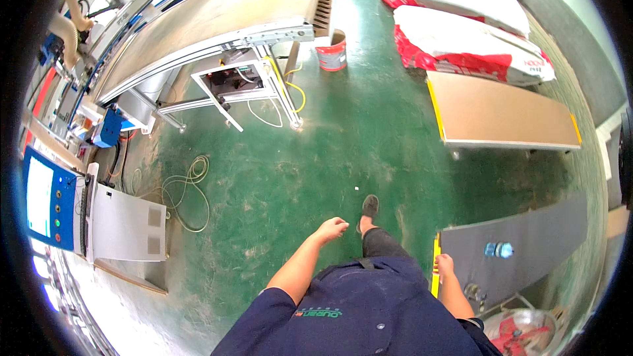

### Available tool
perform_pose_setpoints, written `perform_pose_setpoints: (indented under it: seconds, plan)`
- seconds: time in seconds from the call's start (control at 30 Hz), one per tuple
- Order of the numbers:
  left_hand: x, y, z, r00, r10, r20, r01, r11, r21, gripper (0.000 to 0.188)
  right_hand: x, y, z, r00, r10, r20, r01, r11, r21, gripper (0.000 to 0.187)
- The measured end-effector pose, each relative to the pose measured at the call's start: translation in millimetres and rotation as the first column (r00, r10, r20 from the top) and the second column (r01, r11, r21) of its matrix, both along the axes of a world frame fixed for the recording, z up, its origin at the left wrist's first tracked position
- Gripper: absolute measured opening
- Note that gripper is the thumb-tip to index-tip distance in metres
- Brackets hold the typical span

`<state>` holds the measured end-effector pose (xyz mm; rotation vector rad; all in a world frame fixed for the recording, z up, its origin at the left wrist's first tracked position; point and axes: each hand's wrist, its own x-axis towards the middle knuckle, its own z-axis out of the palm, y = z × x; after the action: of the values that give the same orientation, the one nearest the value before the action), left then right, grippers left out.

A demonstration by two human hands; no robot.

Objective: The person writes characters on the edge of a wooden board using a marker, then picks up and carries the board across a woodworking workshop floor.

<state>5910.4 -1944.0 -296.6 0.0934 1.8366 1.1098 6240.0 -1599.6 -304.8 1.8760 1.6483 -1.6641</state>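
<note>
My left hand (331, 229) is in front of my body over the green floor (310, 171), its fingers curled together. A small pale spot shows at its fingertips, too small to name. Out to my right, my right hand (445, 264) is closed beside the yellow-marked edge (436, 267) of a low grey-topped table (527, 240). Whether anything is inside that fist is hidden, and I cannot tell if it touches the edge. On this table lies a bottle with a blue tint (498, 250). A second clear bottle (472, 291) is near the table's close edge.
Ahead left stands a long conveyor table (224, 10); a red-and-grey bucket (331, 53) is at its end. A hose (191, 181) coils on the floor near a control cabinet (128, 224). Wrapped stacks (461, 36) and a brown-topped low table (504, 112) are ahead right.
</note>
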Motion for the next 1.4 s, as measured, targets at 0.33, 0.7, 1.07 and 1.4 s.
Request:
perform_pose_setpoints:
  seconds: [0.33,0.7,1.07,1.4]
  plan:
    - [-237,22,-6,0.978,0.064,-0.197,-0.124,0.943,-0.309,0.036,-277,66,-46,0.965,0.258,-0.036,-0.261,0.956,-0.132,0.01]
    - [-463,281,28,0.986,-0.123,-0.114,0.124,0.992,0.0,0.039,-647,270,12,0.782,0.567,-0.259,-0.472,0.81,0.349,0.021]
    - [-784,580,63,0.914,-0.308,-0.262,0.357,0.92,0.164,0.039,-662,462,4,0.978,-0.207,-0.001,0.206,0.974,0.098,0.021]
    - [-1074,705,75,0.985,-0.124,-0.124,0.152,0.957,0.246,0.033,-797,525,-154,0.98,-0.085,0.18,0.121,0.971,-0.204,0.006]
